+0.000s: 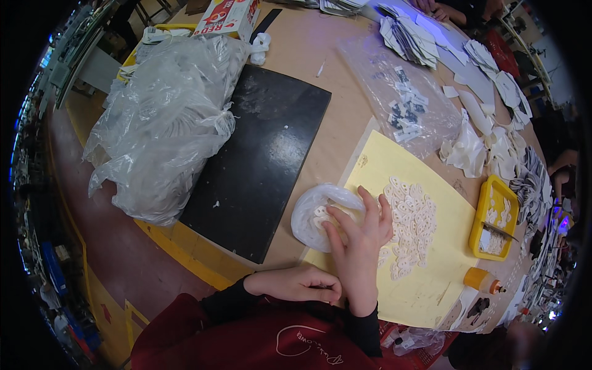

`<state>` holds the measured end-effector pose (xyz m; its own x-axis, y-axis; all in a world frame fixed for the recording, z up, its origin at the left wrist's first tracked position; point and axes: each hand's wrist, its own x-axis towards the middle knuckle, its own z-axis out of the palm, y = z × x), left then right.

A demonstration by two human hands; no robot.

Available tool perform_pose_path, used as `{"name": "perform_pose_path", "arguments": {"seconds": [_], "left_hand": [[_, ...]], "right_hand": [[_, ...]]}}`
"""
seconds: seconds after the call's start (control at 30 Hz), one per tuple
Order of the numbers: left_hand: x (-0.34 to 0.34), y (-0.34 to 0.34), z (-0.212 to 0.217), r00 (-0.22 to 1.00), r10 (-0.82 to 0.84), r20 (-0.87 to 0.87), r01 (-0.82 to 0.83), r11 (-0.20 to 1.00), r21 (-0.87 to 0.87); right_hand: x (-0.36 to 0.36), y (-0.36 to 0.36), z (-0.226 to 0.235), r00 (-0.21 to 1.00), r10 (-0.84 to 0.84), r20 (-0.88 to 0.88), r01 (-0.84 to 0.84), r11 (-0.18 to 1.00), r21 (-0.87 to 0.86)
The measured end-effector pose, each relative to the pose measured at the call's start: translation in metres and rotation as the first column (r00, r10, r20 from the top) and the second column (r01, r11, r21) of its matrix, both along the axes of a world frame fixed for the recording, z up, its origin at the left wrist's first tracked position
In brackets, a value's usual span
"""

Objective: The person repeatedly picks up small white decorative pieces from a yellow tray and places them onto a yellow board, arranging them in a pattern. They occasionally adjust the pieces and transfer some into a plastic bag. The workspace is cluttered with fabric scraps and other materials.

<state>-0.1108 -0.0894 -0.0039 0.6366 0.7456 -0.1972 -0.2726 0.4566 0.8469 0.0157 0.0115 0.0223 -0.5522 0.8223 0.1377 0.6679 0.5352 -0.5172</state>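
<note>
My right hand [361, 237] reaches over a whitish plastic bag [302, 231] with a rolled-open mouth. Its thumb and forefinger tips meet the edges of a small cream oval piece [320, 215], while the other fingers stretch out. Beside this hand, a spread pile of similar cream oval pieces [413, 222] lies on a yellow sheet [394, 302]. My left hand [299, 283] rests near the table's front edge, by my right wrist. Its fingers are curled closed, and whatever might be inside them is hidden.
Left of the bag lies a black board [265, 148], partly under a large clear plastic bag [166, 123]. A yellow tray [490, 246] and an orange bottle [483, 280] stand at right. Farther back are a clear bag of labels [404, 105] and stacked cut pieces [410, 40]; another person's hands [431, 9] show there.
</note>
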Motion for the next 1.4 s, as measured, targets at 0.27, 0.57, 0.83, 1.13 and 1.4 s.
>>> {"name": "perform_pose_path", "arguments": {"seconds": [0.27, 0.57, 0.83, 1.13, 1.4], "left_hand": [[0.0, 0.003, 0.0, 0.999, 0.004, 0.035, -0.006, 0.998, 0.06], [0.001, 0.001, -0.001, 0.998, 0.025, 0.055, -0.025, 1.0, 0.005], [0.001, 0.001, 0.0, 0.997, 0.043, 0.07, -0.044, 0.999, 0.014], [0.001, 0.001, -0.002, 0.999, 0.042, 0.02, -0.043, 0.998, 0.054], [0.001, 0.001, -0.005, 1.0, 0.004, -0.012, -0.004, 1.0, 0.01]], "right_hand": [[0.03, 0.007, 0.016, 0.992, -0.123, 0.037, 0.122, 0.992, 0.028], [0.031, 0.002, 0.009, 0.997, -0.004, 0.078, 0.001, 0.999, 0.039], [0.033, -0.002, 0.01, 0.995, -0.024, 0.096, 0.02, 0.999, 0.036], [0.039, -0.001, 0.01, 0.995, -0.023, 0.101, 0.018, 0.999, 0.05], [0.037, -0.002, 0.009, 0.991, -0.043, 0.127, 0.042, 0.999, 0.008]]}}
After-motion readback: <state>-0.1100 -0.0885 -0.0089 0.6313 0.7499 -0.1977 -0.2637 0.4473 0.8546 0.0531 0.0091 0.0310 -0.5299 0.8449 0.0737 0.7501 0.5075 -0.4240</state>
